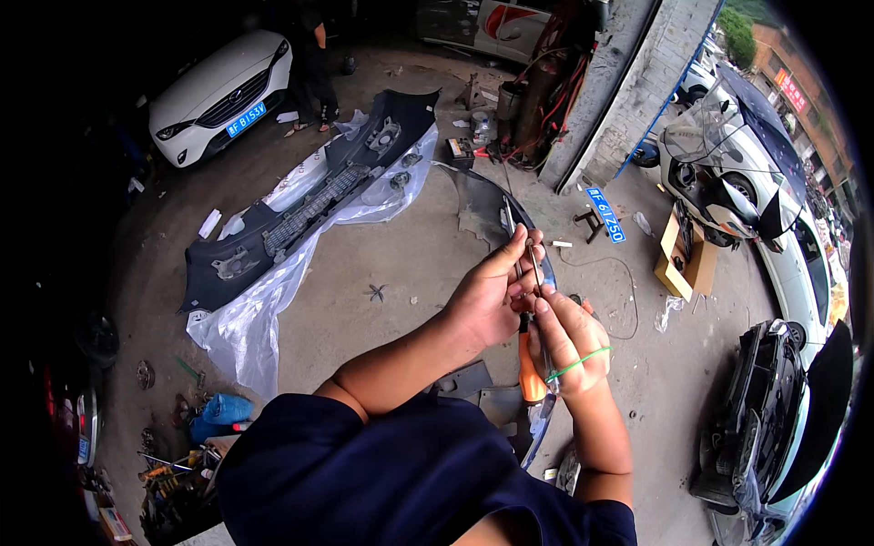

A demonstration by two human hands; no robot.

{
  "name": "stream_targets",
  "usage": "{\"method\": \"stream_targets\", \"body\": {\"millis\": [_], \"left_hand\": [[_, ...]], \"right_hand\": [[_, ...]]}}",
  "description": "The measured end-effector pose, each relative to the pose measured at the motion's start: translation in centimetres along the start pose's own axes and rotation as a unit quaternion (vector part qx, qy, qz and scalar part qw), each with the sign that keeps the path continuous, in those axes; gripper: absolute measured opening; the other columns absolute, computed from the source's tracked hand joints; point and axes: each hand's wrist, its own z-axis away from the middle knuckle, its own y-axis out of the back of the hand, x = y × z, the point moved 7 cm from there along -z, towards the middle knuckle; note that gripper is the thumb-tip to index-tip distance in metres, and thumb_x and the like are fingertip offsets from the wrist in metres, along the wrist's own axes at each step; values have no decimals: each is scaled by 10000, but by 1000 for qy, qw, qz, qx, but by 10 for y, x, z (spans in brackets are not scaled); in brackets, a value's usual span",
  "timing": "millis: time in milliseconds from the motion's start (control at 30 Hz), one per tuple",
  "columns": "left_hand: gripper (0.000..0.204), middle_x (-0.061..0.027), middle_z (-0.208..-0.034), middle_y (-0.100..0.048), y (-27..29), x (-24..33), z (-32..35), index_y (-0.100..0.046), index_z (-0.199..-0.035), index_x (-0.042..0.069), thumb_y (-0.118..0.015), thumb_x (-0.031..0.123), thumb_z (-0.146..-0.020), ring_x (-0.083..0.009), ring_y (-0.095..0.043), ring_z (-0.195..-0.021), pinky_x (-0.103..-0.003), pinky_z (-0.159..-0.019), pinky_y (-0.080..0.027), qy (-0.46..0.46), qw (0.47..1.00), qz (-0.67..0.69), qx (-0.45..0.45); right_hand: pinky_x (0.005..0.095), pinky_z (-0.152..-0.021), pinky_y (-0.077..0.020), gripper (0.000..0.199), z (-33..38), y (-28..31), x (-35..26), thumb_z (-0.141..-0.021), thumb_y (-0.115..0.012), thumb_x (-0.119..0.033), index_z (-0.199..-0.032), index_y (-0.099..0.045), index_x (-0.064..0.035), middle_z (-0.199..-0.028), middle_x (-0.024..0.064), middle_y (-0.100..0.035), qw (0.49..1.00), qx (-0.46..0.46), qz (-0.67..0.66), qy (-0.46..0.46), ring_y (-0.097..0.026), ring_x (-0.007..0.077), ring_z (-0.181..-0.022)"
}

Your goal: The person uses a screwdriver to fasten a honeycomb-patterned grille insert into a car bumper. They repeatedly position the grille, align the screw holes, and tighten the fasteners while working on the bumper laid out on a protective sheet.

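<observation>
Both my hands are raised close together in mid-view, above a long curved car panel (pixel 484 206) on the floor. My left hand (pixel 484 296) is closed round the thin metal shaft of a screwdriver (pixel 531 369); its orange handle hangs below the fingers, and the shaft's upper end sticks out past my thumb. Between finger and thumb, my right hand (pixel 572 341) pinches a slim metal rod (pixel 536 266), which meets the left fingertips. A green band crosses the right hand. My fingers hide where the two pieces meet.
A dark car bumper (pixel 314 205) lies on white plastic wrapping (pixel 241 341) to the left. Tools (pixel 173 487) are heaped at lower left. At right are a cardboard box (pixel 701 264), a scooter (pixel 719 196) and a black car part (pixel 742 419). A person (pixel 314 73) stands near a white car (pixel 223 91).
</observation>
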Motion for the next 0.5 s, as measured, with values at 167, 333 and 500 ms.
{"method": "stream_targets", "body": {"millis": [167,333,500], "left_hand": [[259,75,-875,-531,26,79,50,-555,-1075,172,-516,422,-1022,-41,-361,-586,-186,-536,-349,-77,996,-11,37],[274,71,-857,-520,36,124,88,-562,-1089,160,-538,420,-1010,-50,-359,-592,-198,-610,-405,-118,990,-12,73],[273,69,-843,-520,58,125,131,-571,-1102,149,-548,405,-1009,-54,-356,-602,-208,-646,-417,-194,972,-15,130]], "right_hand": [[368,-695,-627,237,-30,-71,-36,-755,-736,63,-978,-665,97,-930,238,-679,996,-3,-70,54,-727,339,-820],[364,-688,-626,259,-47,-110,-63,-724,-737,96,-975,-675,77,-952,258,-674,990,16,-123,69,-720,335,-812],[366,-660,-620,283,-39,-120,-85,-711,-729,70,-991,-687,60,-966,263,-674,974,36,-202,93,-718,331,-799]]}}
